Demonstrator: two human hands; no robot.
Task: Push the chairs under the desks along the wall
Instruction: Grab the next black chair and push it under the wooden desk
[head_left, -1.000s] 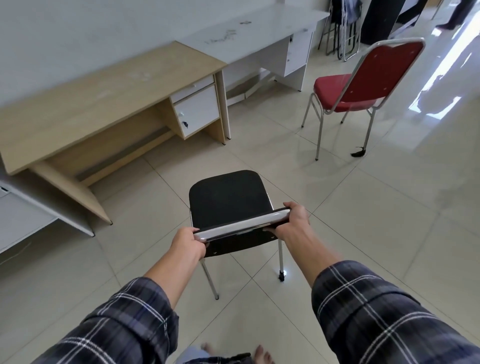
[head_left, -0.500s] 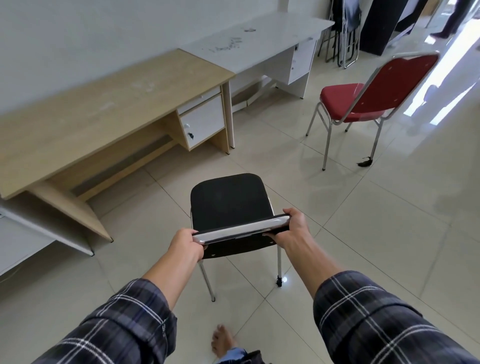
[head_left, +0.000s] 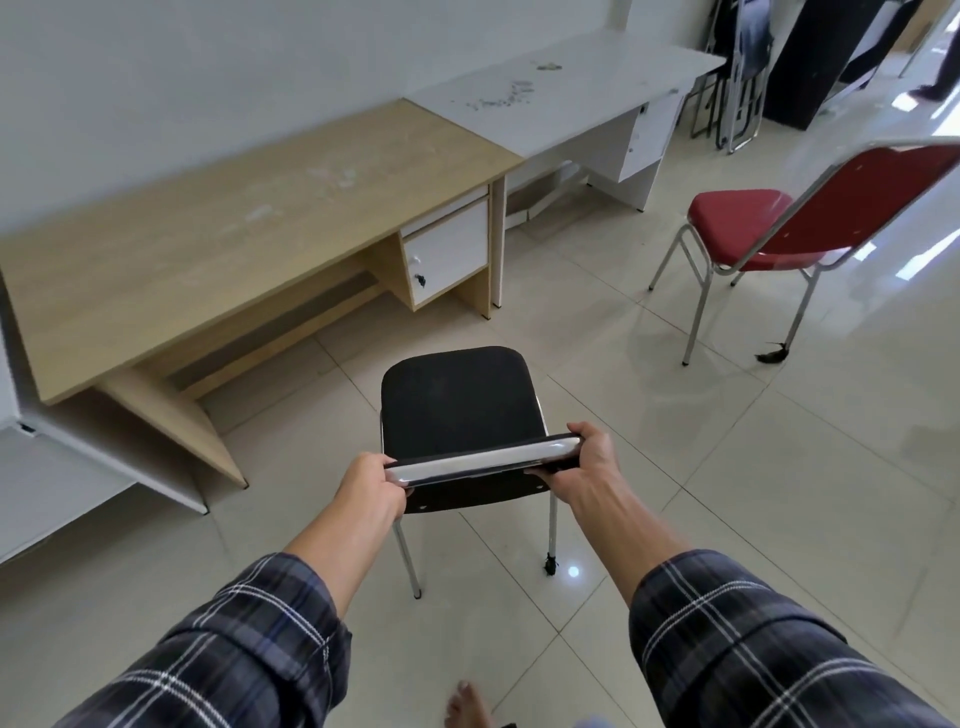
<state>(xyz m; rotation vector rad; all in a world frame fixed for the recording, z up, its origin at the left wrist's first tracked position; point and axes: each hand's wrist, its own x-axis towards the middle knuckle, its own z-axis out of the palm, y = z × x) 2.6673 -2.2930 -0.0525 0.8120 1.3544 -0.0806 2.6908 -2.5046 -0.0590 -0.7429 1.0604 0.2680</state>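
Scene: A person in plaid sleeves stood on a pale tiled floor, facing a row of desks set against a white wall.
Left hand: The left hand was closed around the left end of the chrome top rail of the black chair's backrest, fingers wrapped under it.
Right hand: The right hand gripped the right end of the same rail, thumb on top.
Black chair: The black chair stood in the near centre on the open floor, its seat turned toward the desks, near but clear of them and not under any desktop. Two chrome rear legs were visible below the backrest.
Wooden desk: The wooden desk ran along the wall at left, with a white drawer unit under its right end. The open knee space lay to the left of that unit, far-left of the black chair.
White desk: The white desk stood just beside the wooden one, farther right along the wall.
Grey desk: The edge of another desk showed at the near left.
Red chair: The red chair stood at the far right, well apart from the white desk, its seat facing it.
Foot: A bare foot showed at the bottom edge.
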